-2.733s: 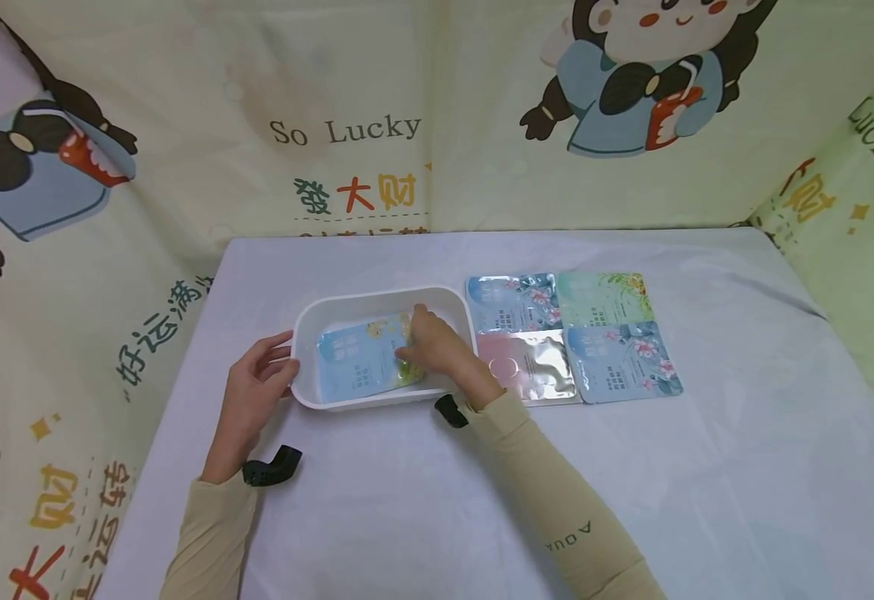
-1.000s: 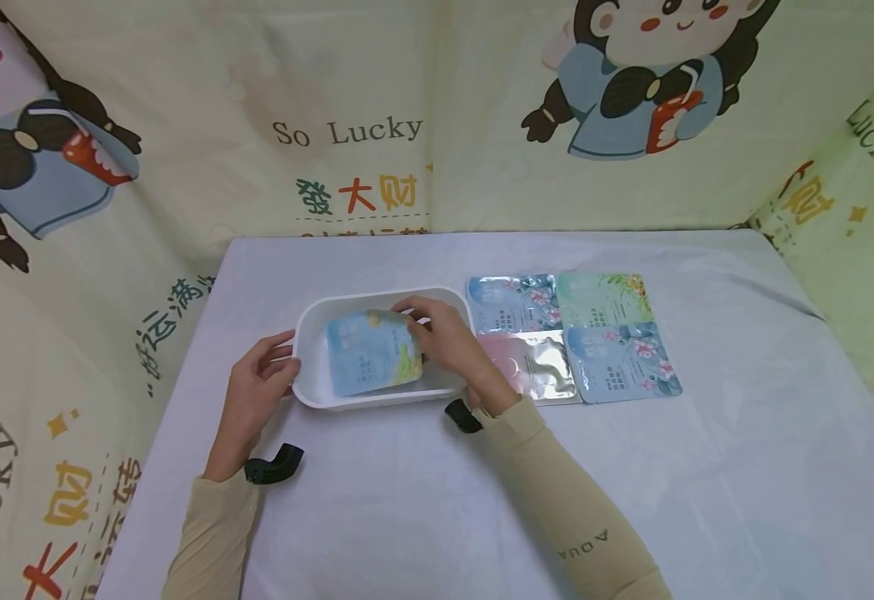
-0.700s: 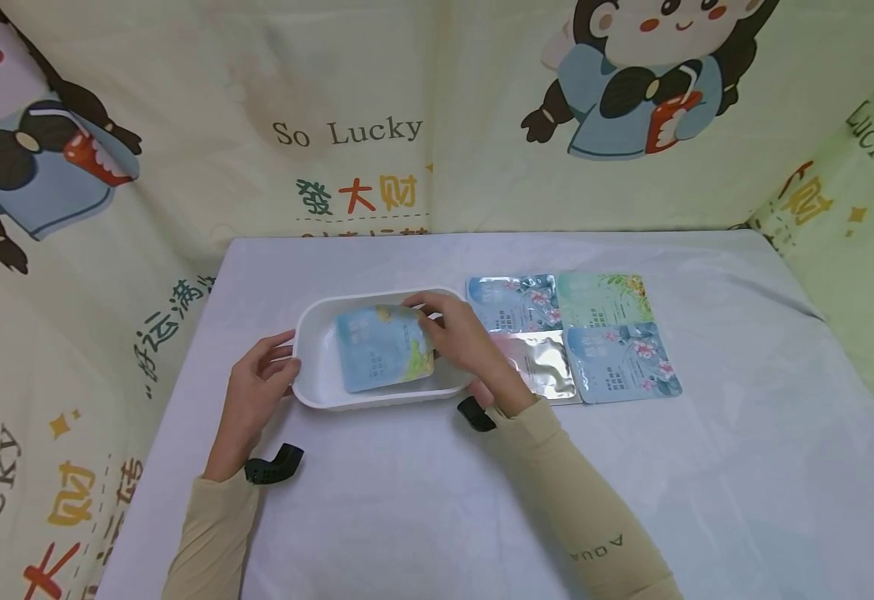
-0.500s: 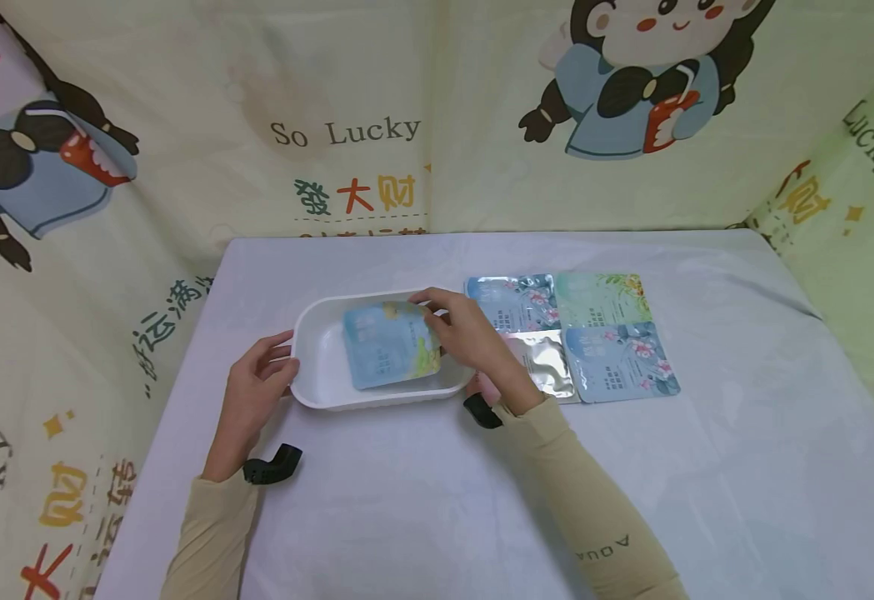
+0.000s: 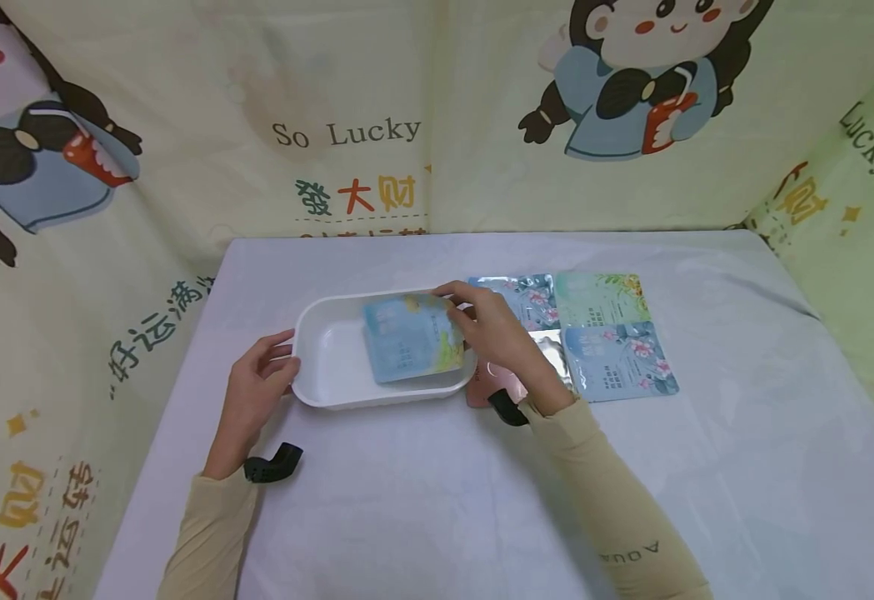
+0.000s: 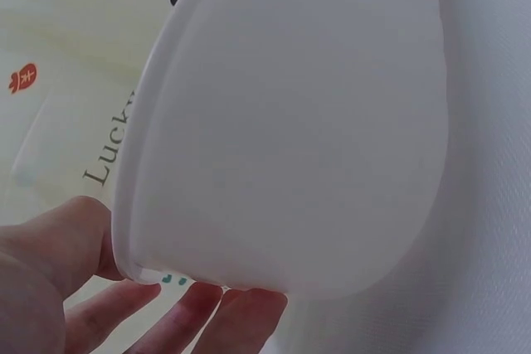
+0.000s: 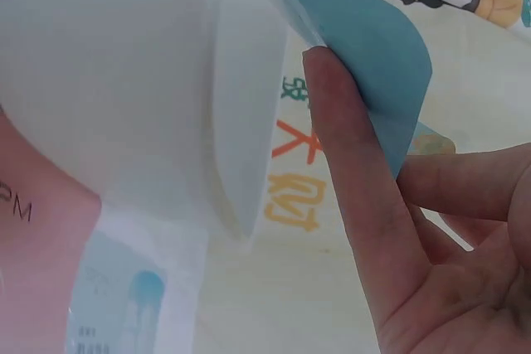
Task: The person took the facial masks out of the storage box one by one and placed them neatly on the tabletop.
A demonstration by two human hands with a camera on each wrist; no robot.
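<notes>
A white plastic tray point(image 5: 335, 354) stands on the table, and my left hand point(image 5: 252, 387) holds it at its left end. In the left wrist view, my left thumb lies at the rim and the fingertips touch the outer wall. My right hand point(image 5: 492, 329) pinches the right edge of a light blue face mask sachet point(image 5: 410, 337), which is tilted over the right half of the tray. The right wrist view shows the sachet's plain blue underside point(image 7: 390, 55) held between thumb and fingers, above the tray wall point(image 7: 124, 80).
Right of the tray lie several more sachets: a blue floral one point(image 5: 530, 296) behind, a green one point(image 5: 597, 298), another blue floral one point(image 5: 616, 358), and a pink and silver one point(image 5: 492, 383) partly under my right wrist. A printed curtain point(image 5: 332, 67) hangs behind the table.
My right hand has lifted the sachet off the tray bottom and moved it rightward, toward the tray's right end. The left hand has stayed at the tray's left end.
</notes>
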